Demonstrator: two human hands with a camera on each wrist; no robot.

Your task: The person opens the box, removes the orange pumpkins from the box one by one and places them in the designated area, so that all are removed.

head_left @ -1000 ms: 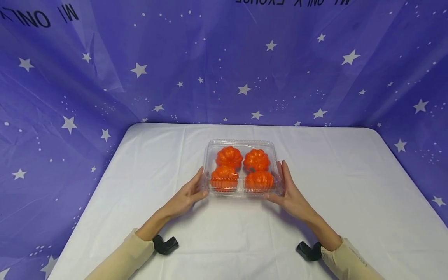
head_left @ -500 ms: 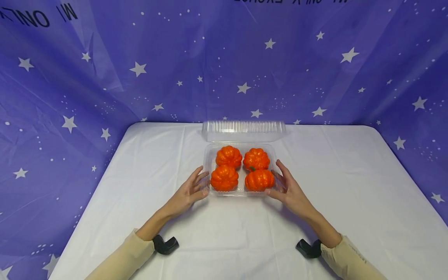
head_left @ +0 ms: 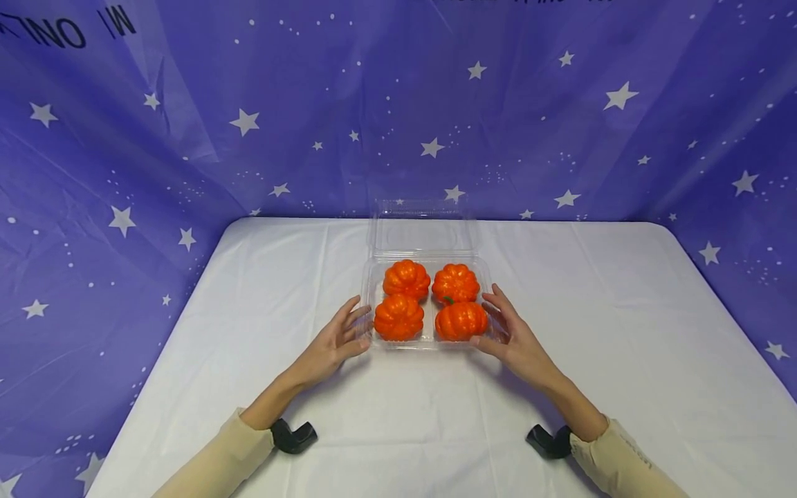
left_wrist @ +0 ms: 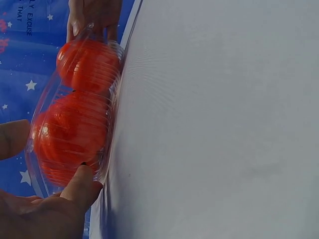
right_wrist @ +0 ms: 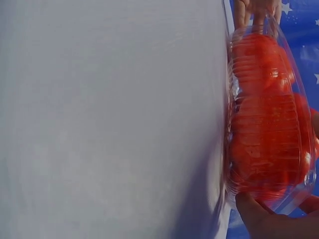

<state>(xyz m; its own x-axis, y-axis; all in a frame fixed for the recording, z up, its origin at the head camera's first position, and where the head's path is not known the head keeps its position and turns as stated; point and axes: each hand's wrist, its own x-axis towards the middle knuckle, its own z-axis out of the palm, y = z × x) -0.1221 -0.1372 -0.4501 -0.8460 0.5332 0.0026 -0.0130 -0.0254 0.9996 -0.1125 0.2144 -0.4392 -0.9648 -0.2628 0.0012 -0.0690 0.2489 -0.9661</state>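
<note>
Head view places the clear plastic container (head_left: 429, 343) on the tabletop (head_left: 423, 429), directly between the two hands. Thin, glossy and roughly square, it has ribbed walls with a curved profile, and its see-through lid (head_left: 425, 235) stands folded back along the edge farthest from the hands. Four pumpkins (head_left: 398, 318) sit inside in two rows: orange, squat and lobed, with a shiny skin. The one nearest the right hand is tipped on its side, and a green stem (head_left: 447, 300) shows just beyond it. Left hand (head_left: 330, 349) and right hand (head_left: 519, 349) are well apart, touching opposite near corners, thumbs at the front wall and the other fingers loosely spread along the sides, cupping the container without closing round it. Both forearms reach inward from the near side in beige sleeves (head_left: 214, 460), with a black bracket (head_left: 295, 437) at each wrist. In the wrist views the ribbed front wall stands before the pumpkins and blurs their outlines. White cloth covers the tabletop around the hands; beyond its far edge hangs a purple backdrop (head_left: 311, 90) with white stars and dark lettering (head_left: 52, 31).
</note>
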